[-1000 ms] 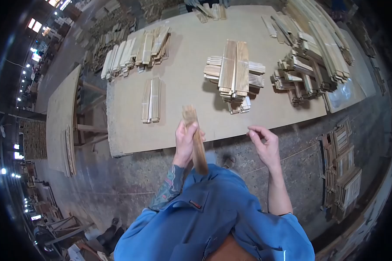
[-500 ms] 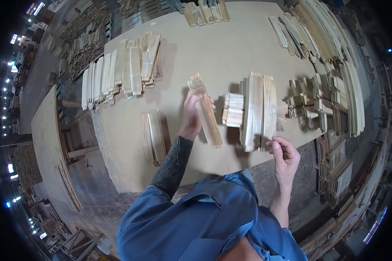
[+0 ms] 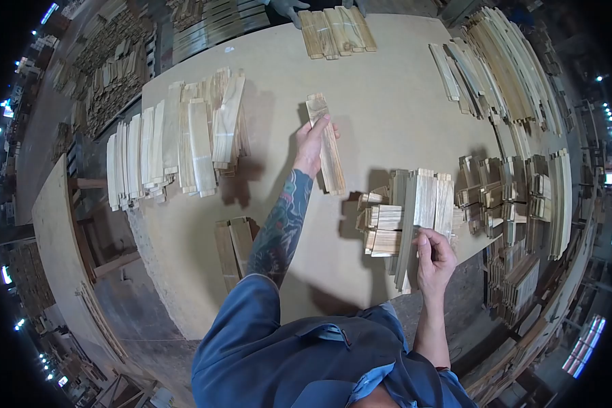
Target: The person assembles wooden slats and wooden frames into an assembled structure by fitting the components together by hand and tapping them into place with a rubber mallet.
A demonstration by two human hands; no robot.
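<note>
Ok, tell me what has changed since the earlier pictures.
The left hand carried its board from the table's near edge out over its middle. The right hand moved forward from beyond the near edge to the crossed stack; whether it touches is unclear. The board stayed in the left hand; the crossed stack stayed on the table.

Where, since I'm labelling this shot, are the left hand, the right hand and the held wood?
Left hand [image 3: 309,148]: head view, back of hand.
Right hand [image 3: 437,264]: head view, hand's middle.
Held wood [image 3: 332,165]: head view, near half.
</note>
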